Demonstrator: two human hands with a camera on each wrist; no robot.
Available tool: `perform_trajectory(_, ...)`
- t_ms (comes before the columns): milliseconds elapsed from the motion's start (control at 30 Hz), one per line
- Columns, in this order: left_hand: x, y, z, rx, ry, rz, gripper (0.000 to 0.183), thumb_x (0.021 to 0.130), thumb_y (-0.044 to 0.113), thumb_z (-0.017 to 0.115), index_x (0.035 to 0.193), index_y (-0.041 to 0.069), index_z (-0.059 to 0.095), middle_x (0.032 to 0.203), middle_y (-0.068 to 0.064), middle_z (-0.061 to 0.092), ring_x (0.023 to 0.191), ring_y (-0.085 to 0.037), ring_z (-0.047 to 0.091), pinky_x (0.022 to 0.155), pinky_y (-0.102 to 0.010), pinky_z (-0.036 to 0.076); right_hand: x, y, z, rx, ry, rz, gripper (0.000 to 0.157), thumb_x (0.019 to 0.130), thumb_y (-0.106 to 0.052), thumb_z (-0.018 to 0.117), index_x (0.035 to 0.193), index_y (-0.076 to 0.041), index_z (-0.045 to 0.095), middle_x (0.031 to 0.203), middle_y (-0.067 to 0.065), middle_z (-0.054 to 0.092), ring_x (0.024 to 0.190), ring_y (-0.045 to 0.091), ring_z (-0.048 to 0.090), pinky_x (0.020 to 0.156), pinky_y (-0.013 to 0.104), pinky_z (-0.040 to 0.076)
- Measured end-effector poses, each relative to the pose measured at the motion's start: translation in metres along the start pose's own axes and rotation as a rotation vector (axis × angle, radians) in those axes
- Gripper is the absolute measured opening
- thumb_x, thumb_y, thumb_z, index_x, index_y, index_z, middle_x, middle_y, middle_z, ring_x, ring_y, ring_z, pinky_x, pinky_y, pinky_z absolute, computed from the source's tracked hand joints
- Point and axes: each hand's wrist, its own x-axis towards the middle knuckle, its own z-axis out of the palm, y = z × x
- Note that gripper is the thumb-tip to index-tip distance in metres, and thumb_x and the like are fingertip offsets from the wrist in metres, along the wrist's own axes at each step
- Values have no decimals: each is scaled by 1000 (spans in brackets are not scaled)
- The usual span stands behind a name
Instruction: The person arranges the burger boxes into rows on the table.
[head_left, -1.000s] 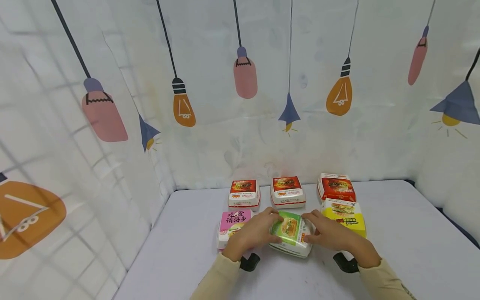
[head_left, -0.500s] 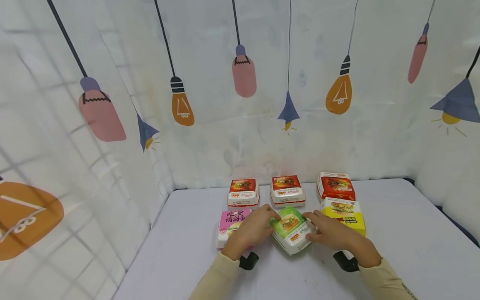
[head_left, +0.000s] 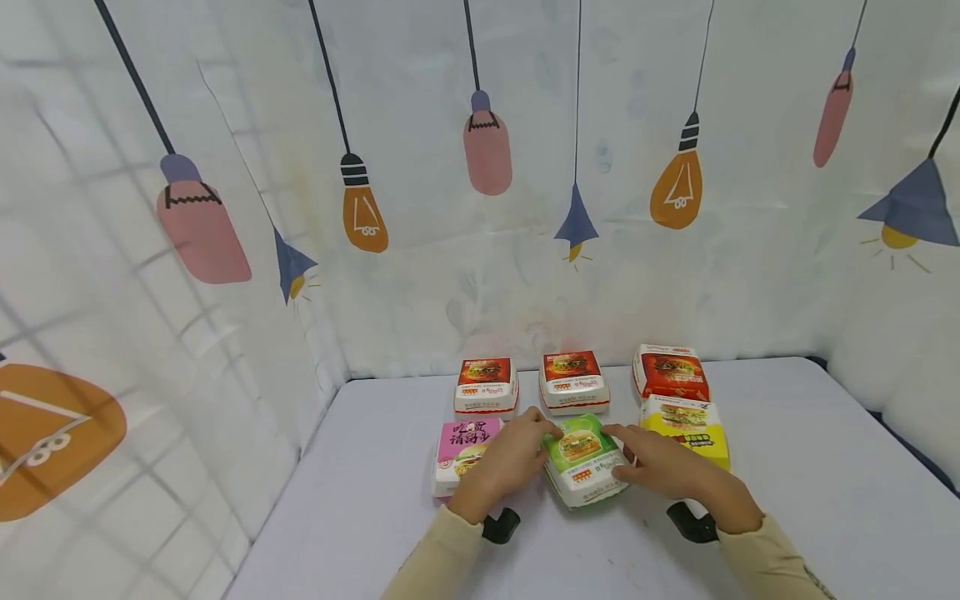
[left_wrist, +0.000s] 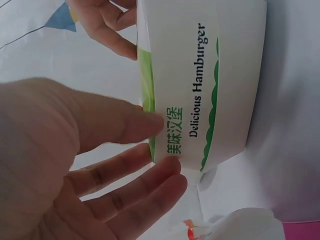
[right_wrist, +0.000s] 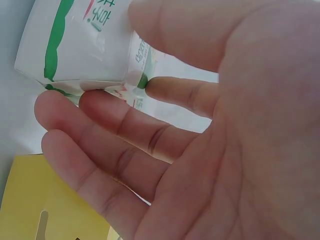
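Note:
A green-and-white hamburger box [head_left: 581, 454] lies near the middle of the table, turned at a slight angle. My left hand [head_left: 506, 462] holds its left side; in the left wrist view the thumb [left_wrist: 142, 125] presses the lettered wall while the other fingers reach round the corner. At the right side, my right hand [head_left: 667, 462] grips another corner. The right wrist view has that thumb [right_wrist: 170, 30] against one wall and the fingertips [right_wrist: 102, 102] beyond the corner. A pink-topped box [head_left: 468, 437] is partly behind my left hand, and a yellow box [head_left: 690, 429] sits beyond my right.
Along the back of the white table [head_left: 360, 500] stand a red-topped burger box [head_left: 486, 383] at left, a similar box [head_left: 573, 383] in the middle and a larger red box [head_left: 671, 375] at right. A white wall covering [head_left: 420, 317] printed with lamps rises behind.
The green-and-white hamburger box has turned counter-clockwise between my hands, then slightly back. Both hands stay at its sides. The other boxes keep their places.

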Motion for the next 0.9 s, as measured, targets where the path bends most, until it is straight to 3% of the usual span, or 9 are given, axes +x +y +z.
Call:
perform_trajectory(167,0,0,0,-35,-34,-15,32,94,23,71,126,15,71,123,-2,61,100,-12,56,89,-30,52,1,1,0,-7,-11,1,67,93,-33,75,149,-8,47,86,-2,55,75,11,51,62,25,42)
perform_trajectory(400,0,-1,-2,-68,-125,-26,66,84,52,80,138,18,63,136,-1,56,108,-11,56,93,-29,53,0,0,1,7,-29,9,71,92,-35,75,151,-8,44,86,-2,56,76,13,52,62,25,43)
perform_trajectory(567,-1,-2,-3,-95,-163,-11,75,79,52,85,142,21,60,145,-2,52,117,-13,56,99,-32,53,0,-1,1,41,-50,39,78,92,-37,75,155,-8,39,87,0,57,78,15,53,63,27,44)
perform_trajectory(900,-2,-3,-2,-124,-179,-1,72,81,46,85,144,26,57,152,0,46,123,-13,55,105,-35,51,0,-2,2,49,-43,35,79,92,-36,75,155,-7,38,85,0,56,76,15,52,62,27,42)
